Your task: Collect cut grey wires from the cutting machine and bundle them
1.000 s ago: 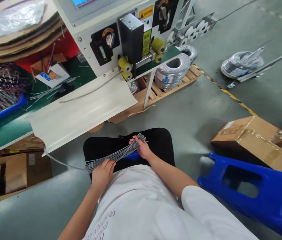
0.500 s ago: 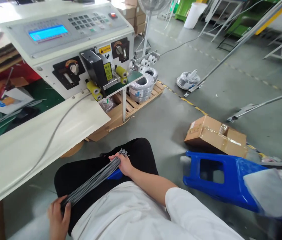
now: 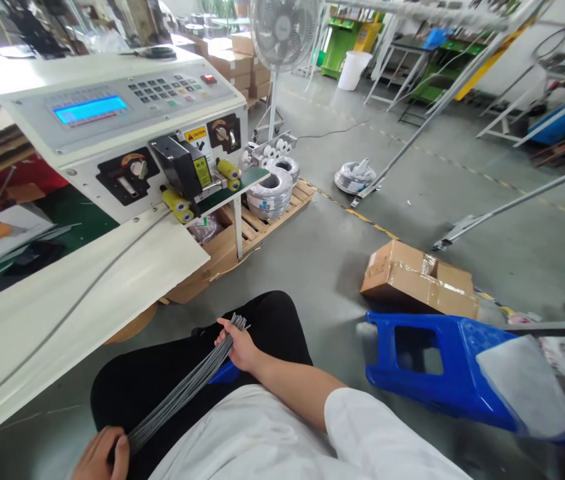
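Note:
A bundle of grey cut wires (image 3: 178,399) lies slantwise across my lap, over black trousers. My right hand (image 3: 243,349) is wrapped round it near the upper end, with the wire tips sticking out past the fingers. At the lower end, my left hand (image 3: 98,456) is closed on the other tips, thumb on the near side; the frame's bottom edge cuts off part of this hand. Left of my lap, a single grey wire (image 3: 95,280) runs from the yellow rollers of a wire-cutting machine (image 3: 77,143) down along a pale chute (image 3: 162,257).
To the right stand a blue plastic stool (image 3: 455,347) and a cardboard box (image 3: 417,280). Wire coils (image 3: 269,197) rest on a pallet beyond the machine. Metal poles (image 3: 412,153) slant over the floor, and a fan (image 3: 285,30) stands behind.
The view has tilted up, showing more of the room at the back. My left hand sits lower in view, its fingers more curled in. The right hand keeps its hold.

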`<action>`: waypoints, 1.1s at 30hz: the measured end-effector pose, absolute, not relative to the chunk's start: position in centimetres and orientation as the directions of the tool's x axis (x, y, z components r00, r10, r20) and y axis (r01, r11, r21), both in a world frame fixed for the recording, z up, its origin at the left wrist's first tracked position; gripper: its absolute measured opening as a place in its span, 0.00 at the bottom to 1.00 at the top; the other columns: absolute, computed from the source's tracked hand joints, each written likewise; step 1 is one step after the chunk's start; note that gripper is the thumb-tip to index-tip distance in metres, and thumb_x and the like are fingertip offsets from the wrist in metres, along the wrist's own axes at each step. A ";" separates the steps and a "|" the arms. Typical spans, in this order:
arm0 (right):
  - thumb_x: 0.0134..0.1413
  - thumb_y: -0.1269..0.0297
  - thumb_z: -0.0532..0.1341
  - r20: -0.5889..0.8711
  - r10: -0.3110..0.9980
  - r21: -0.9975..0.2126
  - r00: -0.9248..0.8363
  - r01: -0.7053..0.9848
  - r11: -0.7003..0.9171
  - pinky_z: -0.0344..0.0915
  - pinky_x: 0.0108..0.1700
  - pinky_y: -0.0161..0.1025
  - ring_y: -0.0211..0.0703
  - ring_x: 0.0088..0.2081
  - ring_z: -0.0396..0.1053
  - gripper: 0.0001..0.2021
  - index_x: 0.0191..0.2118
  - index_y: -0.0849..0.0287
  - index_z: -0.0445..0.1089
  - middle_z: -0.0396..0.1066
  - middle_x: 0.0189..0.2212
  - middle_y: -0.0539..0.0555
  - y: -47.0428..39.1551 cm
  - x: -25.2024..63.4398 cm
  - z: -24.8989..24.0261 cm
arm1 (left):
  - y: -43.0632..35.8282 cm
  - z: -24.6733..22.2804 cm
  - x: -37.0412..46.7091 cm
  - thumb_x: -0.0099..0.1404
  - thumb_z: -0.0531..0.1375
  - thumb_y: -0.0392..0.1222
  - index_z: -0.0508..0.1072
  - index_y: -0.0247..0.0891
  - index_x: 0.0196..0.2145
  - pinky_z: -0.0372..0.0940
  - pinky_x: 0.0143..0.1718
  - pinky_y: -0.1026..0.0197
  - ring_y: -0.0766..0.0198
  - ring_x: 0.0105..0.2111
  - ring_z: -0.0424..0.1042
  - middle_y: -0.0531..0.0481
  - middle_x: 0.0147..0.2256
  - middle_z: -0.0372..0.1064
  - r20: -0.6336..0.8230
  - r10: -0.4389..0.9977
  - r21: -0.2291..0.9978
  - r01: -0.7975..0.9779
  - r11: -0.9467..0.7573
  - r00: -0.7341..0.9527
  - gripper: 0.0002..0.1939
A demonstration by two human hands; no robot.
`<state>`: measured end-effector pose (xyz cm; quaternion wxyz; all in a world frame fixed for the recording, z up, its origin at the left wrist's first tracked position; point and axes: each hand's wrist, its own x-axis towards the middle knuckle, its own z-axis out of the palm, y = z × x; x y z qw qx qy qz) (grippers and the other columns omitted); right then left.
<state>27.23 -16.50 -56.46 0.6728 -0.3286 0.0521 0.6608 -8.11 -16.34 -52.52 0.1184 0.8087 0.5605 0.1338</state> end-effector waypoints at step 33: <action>0.49 0.53 0.69 -0.425 0.903 -0.525 0.070 -0.831 -0.183 0.66 0.53 0.50 0.49 0.43 0.75 0.20 0.47 0.55 0.74 0.79 0.35 0.54 -16.9 27.5 -55.3 | -6.3 -34.6 2.8 0.68 0.57 0.46 0.71 0.40 0.45 0.64 0.45 0.53 0.55 0.41 0.68 0.46 0.40 0.71 0.441 0.784 0.024 0.868 -0.496 0.436 0.11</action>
